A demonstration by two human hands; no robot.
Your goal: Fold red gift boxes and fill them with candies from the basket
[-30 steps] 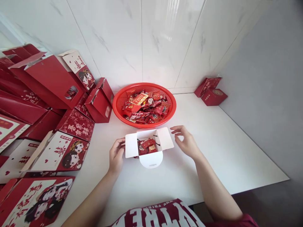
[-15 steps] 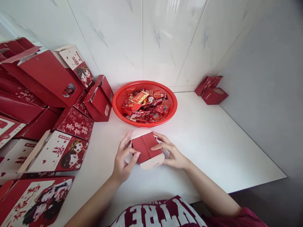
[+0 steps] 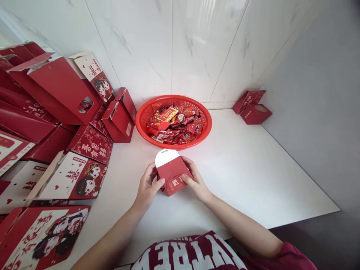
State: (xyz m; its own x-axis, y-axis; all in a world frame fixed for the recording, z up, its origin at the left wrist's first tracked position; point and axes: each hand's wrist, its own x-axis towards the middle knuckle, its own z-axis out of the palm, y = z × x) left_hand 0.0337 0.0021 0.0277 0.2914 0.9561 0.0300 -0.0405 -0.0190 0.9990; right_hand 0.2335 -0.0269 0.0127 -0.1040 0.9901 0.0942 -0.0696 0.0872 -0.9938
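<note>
A small red gift box [image 3: 170,170] with pale lettering is held between my two hands over the white table. Its near flap is folded down over the top, while the rounded far flap, white inside with a slot, stands raised. My left hand [image 3: 149,185] grips the box's left side, thumb on the near left corner. On the right side is my right hand [image 3: 197,182], its thumb lying on the lettered flap. Just beyond the box sits a red plastic basket [image 3: 207,129] with many red-wrapped candies [image 3: 180,125] in it.
Red and white gift boxes [image 3: 90,146] crowd the left side, some standing, some lying. Two small closed red boxes [image 3: 254,113] stand at the back right. A tiled wall [image 3: 191,48] borders the back and a grey panel [image 3: 312,112] the right side of the white table [image 3: 239,165].
The near flap of the box has been folded down over its top, showing the lettering. The far flap now stands up more. My right thumb has moved onto the folded flap.
</note>
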